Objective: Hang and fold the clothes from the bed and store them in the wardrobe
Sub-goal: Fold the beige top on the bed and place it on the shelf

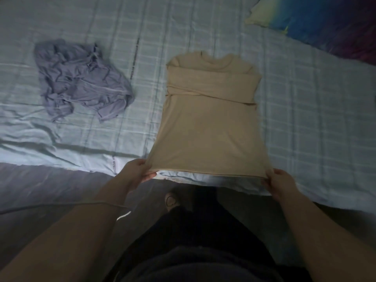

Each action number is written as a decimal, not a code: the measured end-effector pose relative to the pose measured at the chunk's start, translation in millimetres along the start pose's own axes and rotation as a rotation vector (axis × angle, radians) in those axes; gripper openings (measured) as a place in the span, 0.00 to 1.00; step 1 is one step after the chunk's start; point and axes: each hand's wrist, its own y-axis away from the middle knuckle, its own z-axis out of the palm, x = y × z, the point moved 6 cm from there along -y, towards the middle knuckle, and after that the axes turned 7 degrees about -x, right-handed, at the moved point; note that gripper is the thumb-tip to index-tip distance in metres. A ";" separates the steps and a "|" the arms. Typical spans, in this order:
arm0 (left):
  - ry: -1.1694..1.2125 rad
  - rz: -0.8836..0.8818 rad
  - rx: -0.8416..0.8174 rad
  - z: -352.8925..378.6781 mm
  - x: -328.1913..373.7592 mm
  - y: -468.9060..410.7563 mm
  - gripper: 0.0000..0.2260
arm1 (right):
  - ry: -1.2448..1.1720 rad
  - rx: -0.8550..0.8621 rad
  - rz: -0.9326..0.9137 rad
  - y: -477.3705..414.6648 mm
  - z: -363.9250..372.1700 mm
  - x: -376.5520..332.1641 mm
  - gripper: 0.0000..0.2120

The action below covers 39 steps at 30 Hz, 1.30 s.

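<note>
at the near edge of the bed, the left hand and right hand each pinch a hem corner of the beige top, which lies flat with its sleeves crossed over the chest. to fold it well, lift both corners evenly and carry the hem to the collar, kept taut. open sheet lies beyond. the crumpled purple garment sits well apart on the left, and the pillow is far off.
</note>
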 end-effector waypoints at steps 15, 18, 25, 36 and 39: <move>0.026 0.038 0.025 17.5 76.5 26.8 0.13 | -0.035 -0.265 0.073 18.6 2.5 -58.9 0.09; 0.021 0.059 0.002 35.9 115.2 15.3 0.07 | -0.105 -0.275 0.020 5.8 13.9 -102.9 0.03; 0.225 0.065 0.052 64.3 191.3 -34.4 0.05 | -0.368 -0.328 0.000 -43.1 47.1 -205.8 0.06; 0.178 0.049 0.099 89.1 297.7 -143.8 0.12 | -0.529 -0.215 0.057 -127.8 101.5 -303.8 0.06; 0.259 0.059 0.022 96.6 315.5 -189.4 0.13 | -0.602 -0.187 0.066 -157.1 118.5 -319.1 0.06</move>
